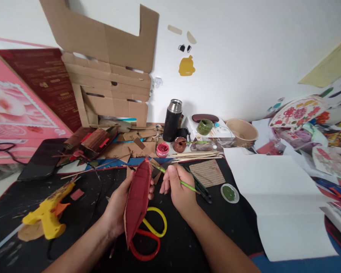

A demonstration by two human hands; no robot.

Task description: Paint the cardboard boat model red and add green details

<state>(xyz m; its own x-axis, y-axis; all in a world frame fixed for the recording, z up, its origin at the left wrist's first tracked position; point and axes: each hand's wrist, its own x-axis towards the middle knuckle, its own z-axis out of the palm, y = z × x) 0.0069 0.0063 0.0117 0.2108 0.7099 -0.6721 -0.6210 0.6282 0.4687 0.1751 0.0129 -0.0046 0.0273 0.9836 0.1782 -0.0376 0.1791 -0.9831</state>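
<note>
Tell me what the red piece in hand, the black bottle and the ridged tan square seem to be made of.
Red piece: probably painted cardboard, mostly matte; faint crease lines cross it.
Black bottle: likely coated metal, dull black; its bare neck shines silver.
Ridged tan square: almost surely corrugated cardboard, uncoated; parallel ridges show.

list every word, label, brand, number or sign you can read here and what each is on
"囍", as it appears: the red sign on the floral fan-shaped piece.
Pink box: pale lettering, too blurred to read.
Dark red panel: several lines of print, too small to read.
Clear packaging: red print, too blurred to read.
No other word, brand or number is legible.
</note>
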